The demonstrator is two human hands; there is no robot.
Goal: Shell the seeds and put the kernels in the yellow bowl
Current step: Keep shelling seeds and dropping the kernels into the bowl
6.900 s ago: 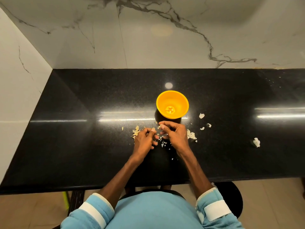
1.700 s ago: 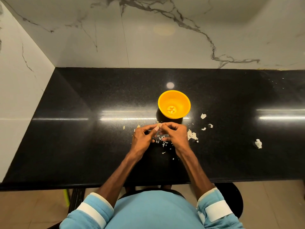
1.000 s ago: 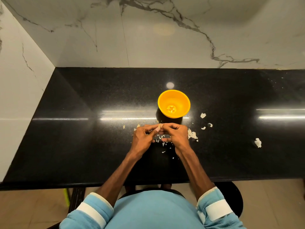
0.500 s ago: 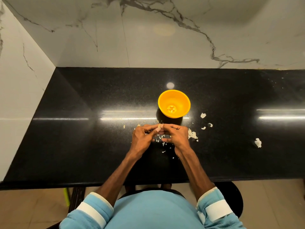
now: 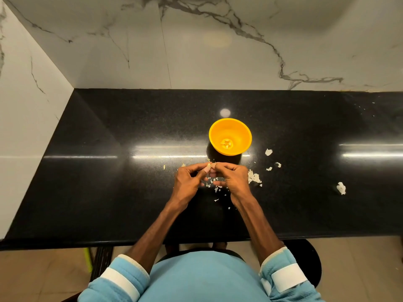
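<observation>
The yellow bowl [image 5: 239,132] stands on the black counter [image 5: 130,192], with a small heap of pale kernels [image 5: 226,144] at its bottom. Just in front of the bowl my left hand [image 5: 189,179] and my right hand [image 5: 231,178] meet fingertip to fingertip. Between them they pinch a small pale seed [image 5: 210,165], which the fingers mostly hide. Broken shell bits [image 5: 214,187] lie on the counter under and between my hands.
A pile of shell flakes [image 5: 253,178] lies right of my right hand, with loose flakes [image 5: 268,152] near the bowl and one bigger piece [image 5: 341,188] far right. Marble walls close the back and left. The counter's front edge runs near my body.
Over the last second my hands have stayed together in front of the bowl, with only slight finger movement on the seed. The bowl has not moved.
</observation>
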